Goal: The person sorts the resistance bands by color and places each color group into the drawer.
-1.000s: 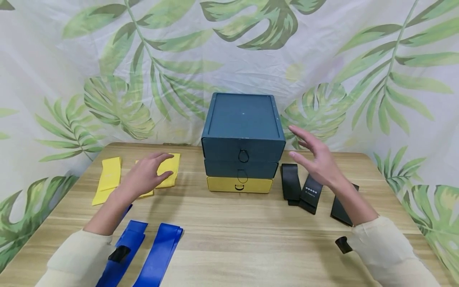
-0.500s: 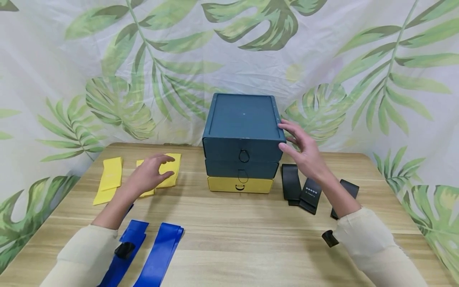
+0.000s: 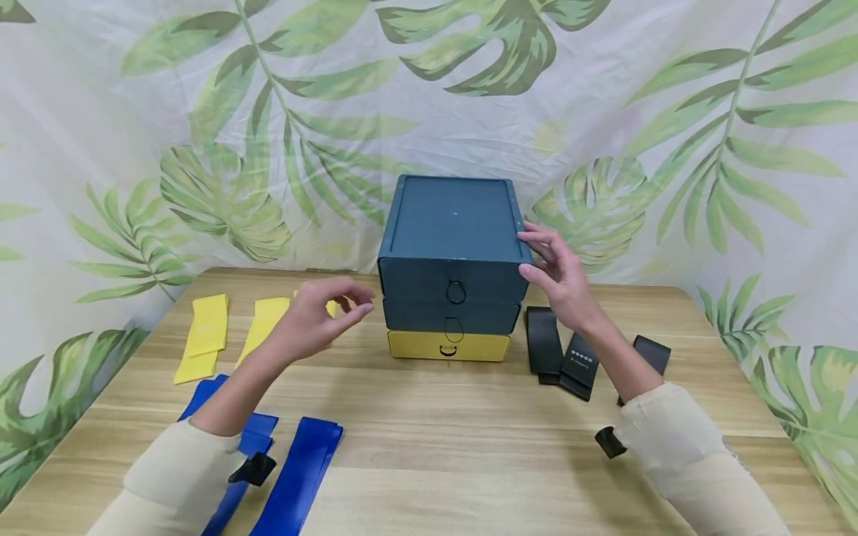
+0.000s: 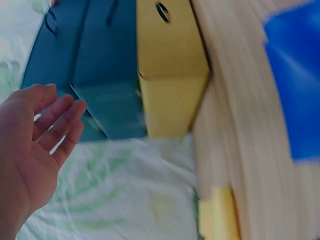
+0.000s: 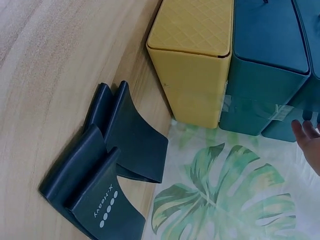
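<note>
A stack of drawer boxes stands at the back middle of the table in the head view: two dark blue drawers above a yellow drawer. Each front carries a small dark loop pull. My right hand touches the top blue drawer's right side, fingertips along the upper edge and thumb by the front corner. To the left of the stack, my left hand hovers with fingers loosely bent and nothing in them. In the left wrist view its fingers overlap the blue drawers' side.
Yellow resistance bands lie folded at the table's left back, partly behind the left hand. Blue bands lie nearer on the left. Several black bands, one marked X-Heavy, lie right of the stack. A leaf-print cloth hangs behind.
My right hand has moved left onto the top drawer's side. My left hand has shifted right, from over the yellow bands toward the stack. The drawers look unmoved.
</note>
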The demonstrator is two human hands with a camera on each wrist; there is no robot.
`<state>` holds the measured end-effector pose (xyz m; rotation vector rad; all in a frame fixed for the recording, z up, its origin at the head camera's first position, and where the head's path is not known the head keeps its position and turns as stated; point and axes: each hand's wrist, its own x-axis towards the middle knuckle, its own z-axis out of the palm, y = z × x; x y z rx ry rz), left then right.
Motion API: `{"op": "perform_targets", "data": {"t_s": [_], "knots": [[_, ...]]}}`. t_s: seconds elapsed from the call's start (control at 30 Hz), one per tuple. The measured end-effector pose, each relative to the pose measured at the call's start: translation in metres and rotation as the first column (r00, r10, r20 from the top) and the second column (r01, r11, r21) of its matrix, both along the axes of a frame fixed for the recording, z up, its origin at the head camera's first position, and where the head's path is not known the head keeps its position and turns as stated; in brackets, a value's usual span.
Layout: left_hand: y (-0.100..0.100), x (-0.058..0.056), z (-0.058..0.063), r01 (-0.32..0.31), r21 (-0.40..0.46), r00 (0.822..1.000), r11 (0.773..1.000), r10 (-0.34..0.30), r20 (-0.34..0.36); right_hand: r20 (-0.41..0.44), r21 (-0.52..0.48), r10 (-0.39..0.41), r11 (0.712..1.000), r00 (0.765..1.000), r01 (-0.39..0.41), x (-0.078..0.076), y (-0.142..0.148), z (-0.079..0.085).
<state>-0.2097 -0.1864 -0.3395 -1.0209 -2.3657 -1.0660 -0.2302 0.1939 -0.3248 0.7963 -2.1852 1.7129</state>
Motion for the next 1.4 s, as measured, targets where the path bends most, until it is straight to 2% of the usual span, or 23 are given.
{"op": "perform_targets", "data": {"t_s": [0.13,0.27,0.5,0.57,0.73,1.0,1.4], "knots": [[0.019,0.007,0.009,0.091,0.046,0.996,0.995,-0.09,-0.024,0.002,-0.001,0.002,1.0,1.0,-0.002,-0.001,-0.002,-0.001],[0.038,0.012,0.017,0.151,0.065,0.988,0.986,-0.152,0.021,-0.01,-0.011,0.013,1.0,1.0,-0.013,-0.003,-0.001,-0.004],[0.063,0.012,0.023,0.157,0.064,0.979,0.985,-0.164,0.117,-0.045,-0.07,0.045,0.996,0.998,-0.048,-0.007,0.0,-0.008],[0.069,0.012,0.023,0.168,0.072,0.97,0.983,-0.178,0.163,-0.053,-0.075,0.042,0.996,0.998,-0.045,-0.008,-0.001,-0.008],[0.083,0.011,0.024,0.216,0.131,0.932,0.968,-0.245,0.269,-0.08,-0.08,0.024,0.996,0.997,-0.03,-0.009,-0.002,-0.011],[0.095,0.007,0.018,0.28,0.212,0.897,0.936,-0.334,0.29,-0.088,-0.089,0.026,0.995,0.996,-0.034,-0.01,-0.003,-0.012],[0.103,0.011,0.014,0.269,0.321,0.858,0.908,-0.377,0.349,-0.085,-0.091,0.012,0.996,0.996,-0.019,-0.01,-0.004,-0.013]]}}
